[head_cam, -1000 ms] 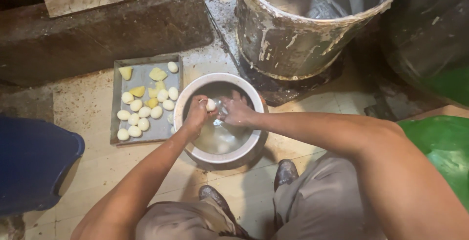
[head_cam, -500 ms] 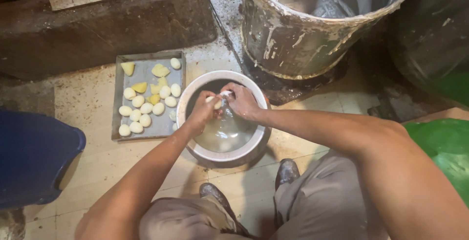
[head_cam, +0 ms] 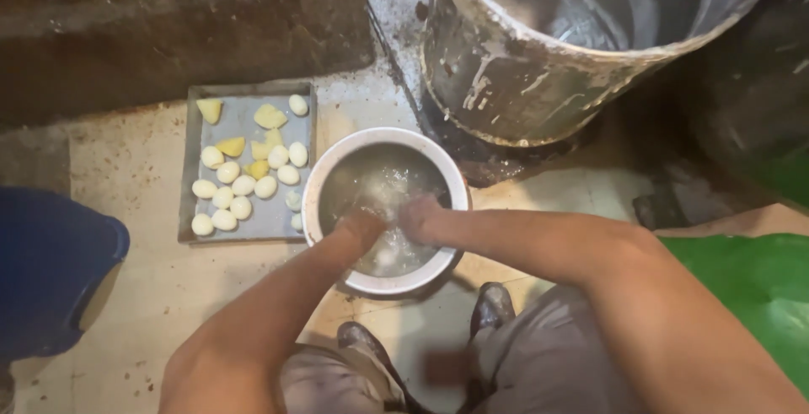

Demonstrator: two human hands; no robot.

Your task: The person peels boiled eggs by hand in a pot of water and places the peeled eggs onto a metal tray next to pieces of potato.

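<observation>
My hands, [head_cam: 364, 222] [head_cam: 419, 210] now sunk into the pot's [head_cam: 337, 161] water, grip hidden, potato tray [head_cam: 190, 161] left, big drum [head_cam: 522, 85] beyond

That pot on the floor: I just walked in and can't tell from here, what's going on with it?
A person crouches over a round metal pot of water on the floor, with both the left hand and the right hand plunged into it. The fingers are under the water, so whatever they hold is hidden. To the left sits a flat metal tray of peeled potatoes, some whole and some cut. A big, stained metal drum stands behind the pot.
</observation>
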